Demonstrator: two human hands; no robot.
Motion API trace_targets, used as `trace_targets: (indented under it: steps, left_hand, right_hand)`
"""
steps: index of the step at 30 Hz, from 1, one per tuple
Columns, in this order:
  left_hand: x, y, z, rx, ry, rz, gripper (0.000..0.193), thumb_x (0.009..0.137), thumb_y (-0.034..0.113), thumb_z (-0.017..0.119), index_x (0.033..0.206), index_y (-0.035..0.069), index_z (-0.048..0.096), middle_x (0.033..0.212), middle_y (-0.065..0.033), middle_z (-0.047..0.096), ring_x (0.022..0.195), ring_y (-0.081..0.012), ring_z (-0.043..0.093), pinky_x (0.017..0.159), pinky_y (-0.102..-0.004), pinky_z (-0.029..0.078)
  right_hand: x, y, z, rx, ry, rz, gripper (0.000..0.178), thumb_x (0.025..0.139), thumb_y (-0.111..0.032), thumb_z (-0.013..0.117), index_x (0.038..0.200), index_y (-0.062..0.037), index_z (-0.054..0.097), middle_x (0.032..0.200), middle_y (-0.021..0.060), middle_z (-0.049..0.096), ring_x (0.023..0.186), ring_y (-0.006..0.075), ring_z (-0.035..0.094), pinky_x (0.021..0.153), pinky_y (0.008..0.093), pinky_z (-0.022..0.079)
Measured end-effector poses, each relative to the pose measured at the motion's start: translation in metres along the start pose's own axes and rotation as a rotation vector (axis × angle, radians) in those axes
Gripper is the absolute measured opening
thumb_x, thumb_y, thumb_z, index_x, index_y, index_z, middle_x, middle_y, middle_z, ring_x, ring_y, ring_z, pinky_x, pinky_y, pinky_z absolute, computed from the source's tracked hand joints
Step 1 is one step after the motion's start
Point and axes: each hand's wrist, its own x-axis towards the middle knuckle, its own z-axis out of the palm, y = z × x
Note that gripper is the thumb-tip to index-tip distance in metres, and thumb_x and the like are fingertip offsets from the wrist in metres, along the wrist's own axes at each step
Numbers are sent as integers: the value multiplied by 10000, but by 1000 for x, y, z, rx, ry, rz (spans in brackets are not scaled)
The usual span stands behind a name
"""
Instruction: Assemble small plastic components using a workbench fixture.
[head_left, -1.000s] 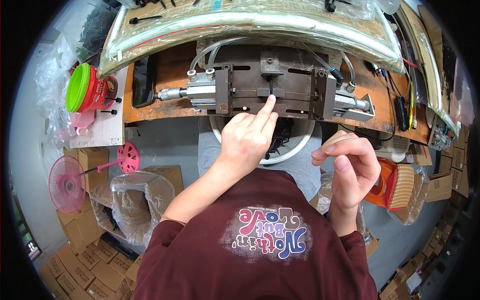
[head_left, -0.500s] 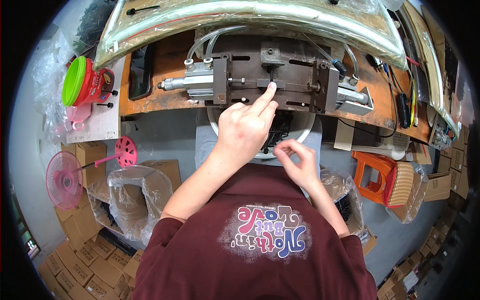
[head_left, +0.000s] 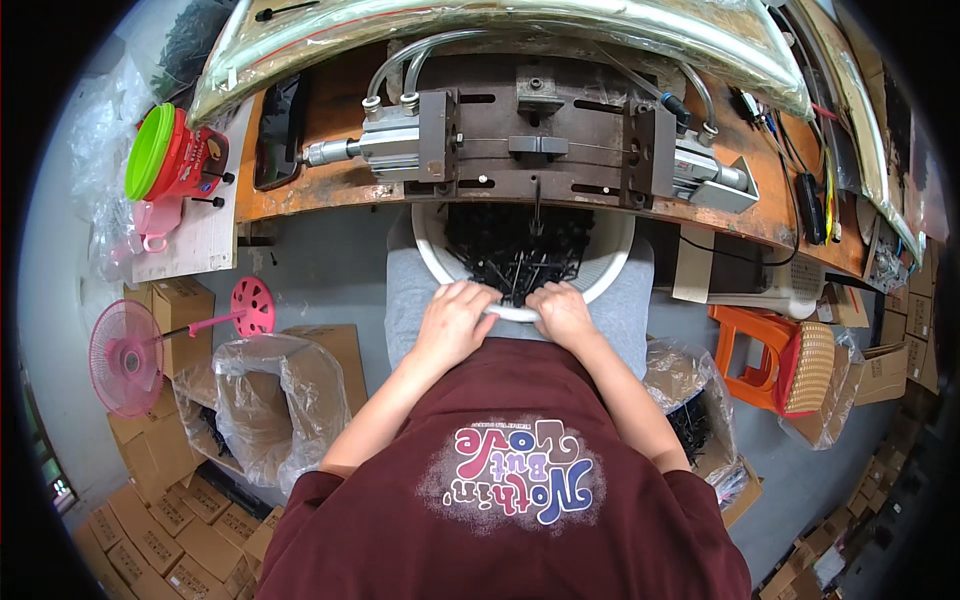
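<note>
A white basin [head_left: 428,258] sits on my lap, holding a heap of thin black rod-like parts [head_left: 515,245]. My left hand [head_left: 455,322] has its fingers curled over the basin's near rim. Close beside it on the same rim, my right hand [head_left: 562,314] is curled too. Beyond the basin stands a dark metal fixture [head_left: 590,120] with a small block [head_left: 538,146] at its middle. A thin dark rod [head_left: 537,205] shows upright between the fixture's front edge and the heap. Whether anything small lies under my fingers is hidden.
Pneumatic cylinders flank the fixture, one left [head_left: 390,145] and one right [head_left: 710,172]. A phone [head_left: 280,130] and a red-and-green bucket [head_left: 165,155] are at the left. A pink fan [head_left: 130,343], an orange stool [head_left: 750,345] and plastic-lined boxes [head_left: 265,395] stand around me.
My left hand has left the fixture's middle block and come back to the basin rim. My right hand has lowered onto the rim. The left cylinder's rod has drawn back from the block.
</note>
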Motion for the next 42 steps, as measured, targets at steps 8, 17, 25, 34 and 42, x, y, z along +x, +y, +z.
trace_targets:
  steps: [8,17,25,34,42]
  left_hand:
    - [-15,-27,46,25,-220,-71,317,775,312,781,928,38,741,924,-135,700,928,-332,657,894,-430,489]
    - [-26,-36,53,-78,-79,-9,258,817,298,746,885,50,738,866,-126,676,881,-326,655,854,-442,506]
    - [-4,26,-29,-584,-95,-89,331,859,231,758,642,43,593,573,-50,533,529,-232,559,485,-368,407]
    - [38,147,-147,-1727,-913,1365,340,849,235,770,1048,-23,673,1011,-226,662,912,-439,622,806,-483,521]
    - [50,155,-155,-1024,-1509,1082,330,867,219,737,1044,-43,642,987,-240,639,885,-405,631,739,-474,512]
  right_hand:
    - [-9,3,-7,284,-196,215,532,893,-543,602,1084,-69,749,1063,121,734,1068,299,635,947,420,462]
    - [7,-24,-22,207,-130,122,461,867,-341,701,1212,-38,653,1163,149,639,1149,317,572,960,430,486]
    - [7,-78,-168,270,150,-162,309,869,-201,718,1127,-39,668,1005,93,684,930,287,647,825,394,498]
    - [10,-88,-202,522,596,-67,144,829,-13,729,972,3,717,902,123,723,790,269,681,720,350,528]
    - [2,-83,-189,516,460,-105,115,850,-44,720,962,-21,723,815,84,700,746,245,663,698,342,513]
